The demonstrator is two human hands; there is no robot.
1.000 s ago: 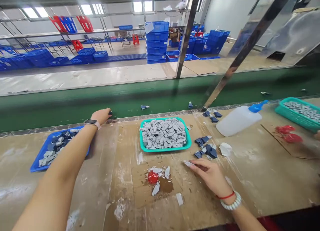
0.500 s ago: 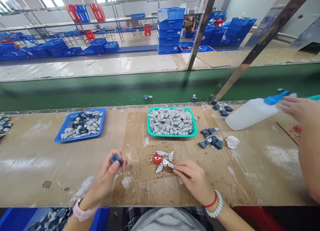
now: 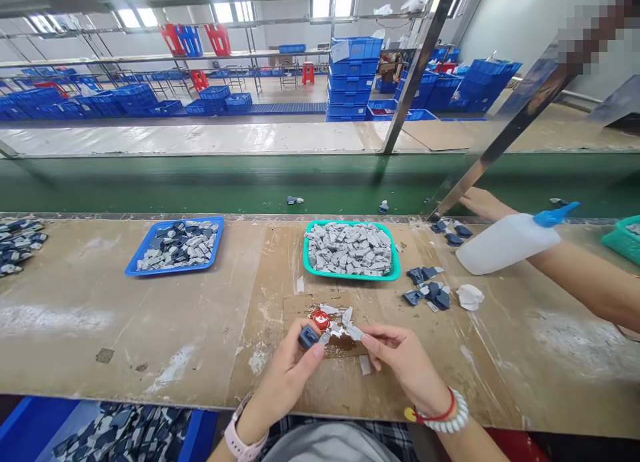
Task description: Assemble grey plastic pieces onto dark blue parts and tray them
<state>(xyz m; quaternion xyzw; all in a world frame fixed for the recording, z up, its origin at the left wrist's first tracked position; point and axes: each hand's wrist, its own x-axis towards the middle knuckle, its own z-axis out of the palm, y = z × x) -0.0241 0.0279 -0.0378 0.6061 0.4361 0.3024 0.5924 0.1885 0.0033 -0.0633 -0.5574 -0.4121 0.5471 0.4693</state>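
Dark blue piece (image 3: 309, 337) is sitting pinched in the left hand (image 3: 285, 375), partly hidden by the fingers, while the right hand (image 3: 407, 365) is gripping a whitish strip (image 3: 354, 332) just beside it, the hands apart, above a stained cardboard sheet (image 3: 300, 309). A co-worker's arm (image 3: 580, 282) is reaching past a white plastic bottle (image 3: 505, 245) over the scuffed table (image 3: 75, 302).

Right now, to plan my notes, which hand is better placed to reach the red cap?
Likely the left: the left hand holds a blue piece right beside the red cap, nearer than the right hand, which holds a pale strip.
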